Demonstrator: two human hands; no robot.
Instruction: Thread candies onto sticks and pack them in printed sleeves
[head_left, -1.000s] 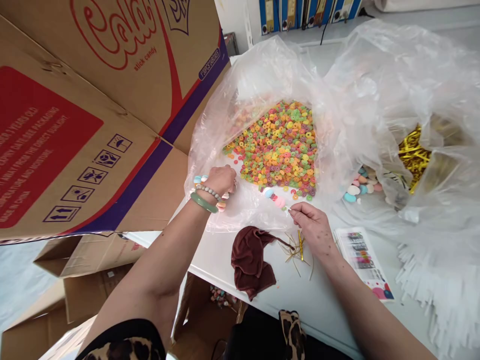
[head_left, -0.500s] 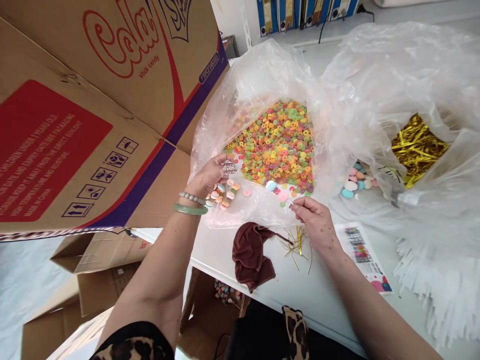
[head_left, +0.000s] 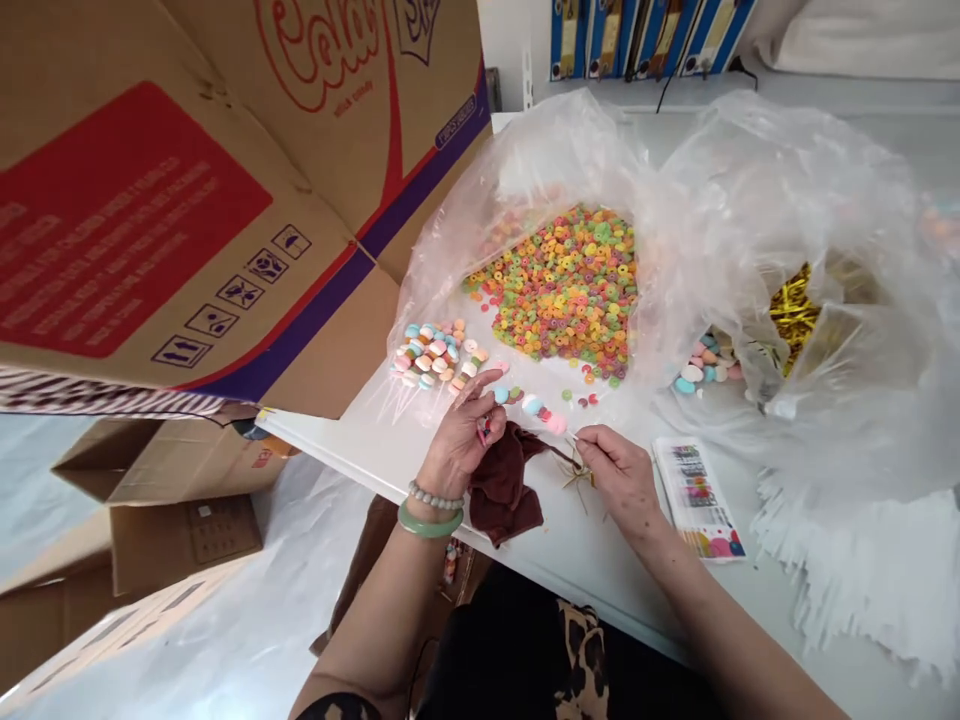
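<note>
The broad, cloudy plastic bag [head_left: 570, 150] looked limp and slippery, easiest to grasp by its edge. The left hand [head_left: 459, 438] curled loosely around small reddish pieces [head_left: 484, 432]; the right hand [head_left: 621, 478] pinched the skewer of pastel, disc-shaped candies [head_left: 553, 423] by its thin white stick. Lying between the hands, that skewer seemed light, perhaps brittle, so the bare end suited holding. Folds blurred the bag's far contents; fingers partly hid the reddish pieces.

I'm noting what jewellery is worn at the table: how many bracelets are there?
2, both at the left hand: a grey beaded bracelet nearest it, a green bangle just behind.
</note>
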